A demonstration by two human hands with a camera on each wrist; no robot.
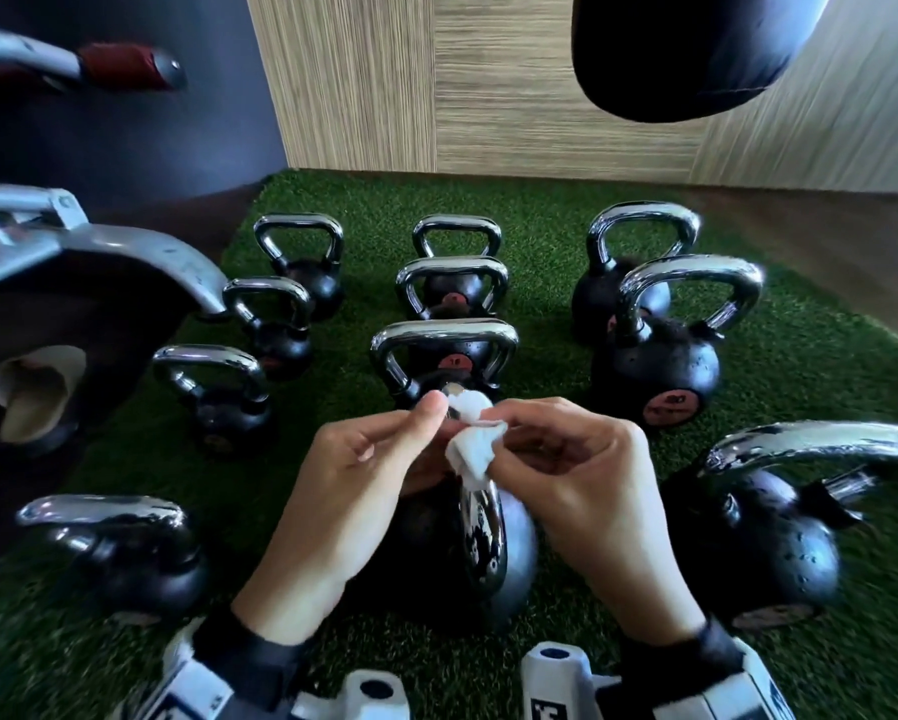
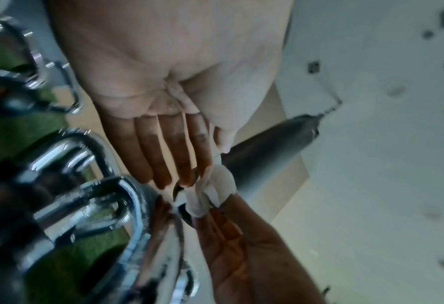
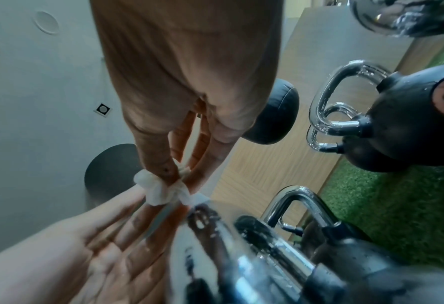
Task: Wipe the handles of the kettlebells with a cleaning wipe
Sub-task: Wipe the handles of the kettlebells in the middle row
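The floor was covered in green artificial turf (image 1: 566,210), bounded by a wood-grain wall (image 1: 488,96). In the head view, rows of black kettlebells were seen standing upright on the turf, chrome handles uppermost. The nearest kettlebell (image 1: 509,553) lay directly below the hands, and the long axis of its handle (image 1: 480,537) was seen running away from the viewer. A crumpled white wipe (image 1: 475,444) was held over the far end of this handle, pinched between the left hand (image 1: 353,491) and the right hand (image 1: 587,491).

In the left wrist view, the wipe (image 2: 213,191) was seen gripped at the fingertips (image 2: 187,179) of the left hand, with the right hand (image 2: 231,246) meeting it from below. The picture was blurred.

In the right wrist view, the wipe (image 3: 163,189) was seen bunched between the fingers of both hands, just above the handle (image 3: 210,230).

The wipe was judged soft, light and damp, best held bunched. The handle was judged rigid, smooth and slippery, and the kettlebell heavy enough to stay put under wiping.
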